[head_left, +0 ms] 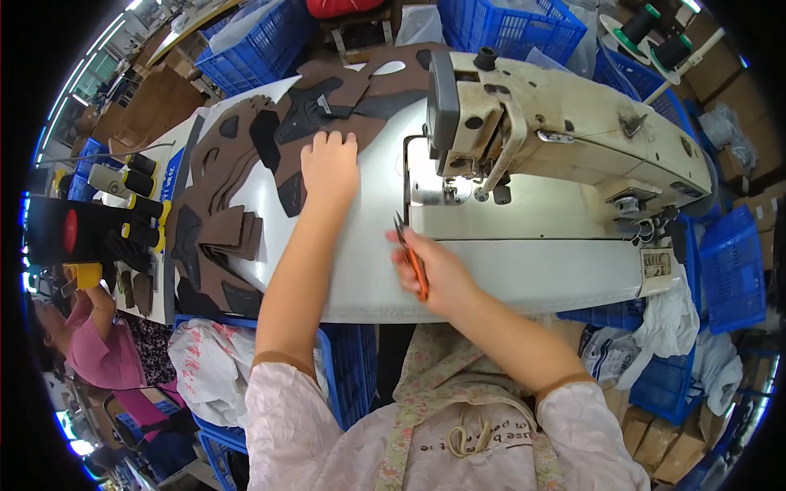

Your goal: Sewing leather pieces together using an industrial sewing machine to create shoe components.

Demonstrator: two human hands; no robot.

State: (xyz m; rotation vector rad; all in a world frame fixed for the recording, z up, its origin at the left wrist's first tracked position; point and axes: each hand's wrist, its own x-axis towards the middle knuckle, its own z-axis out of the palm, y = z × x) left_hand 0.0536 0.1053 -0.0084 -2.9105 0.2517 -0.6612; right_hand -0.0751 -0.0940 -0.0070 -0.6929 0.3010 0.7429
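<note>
My right hand [438, 274] is closed round a pair of thread snips [418, 270] with orange handles, their dark blades pointing up and away. It hovers over the white table, in front of the sewing machine [565, 123]. My left hand [330, 168] lies with its fingers stretched out on the near edge of the spread brown and black cut pieces [352, 135]. Just beyond its fingertips is a black piece [307, 110] with a small light label on it. A stack of brown pieces [232, 231] sits farther left on the table.
Thread spools [141, 184] stand at the table's left end, and green-black cones [639, 24] at the far right. Blue crates [516, 29] surround the table. On the left, another person in pink [106, 352] sits. A white bag [214, 364] fills a crate below.
</note>
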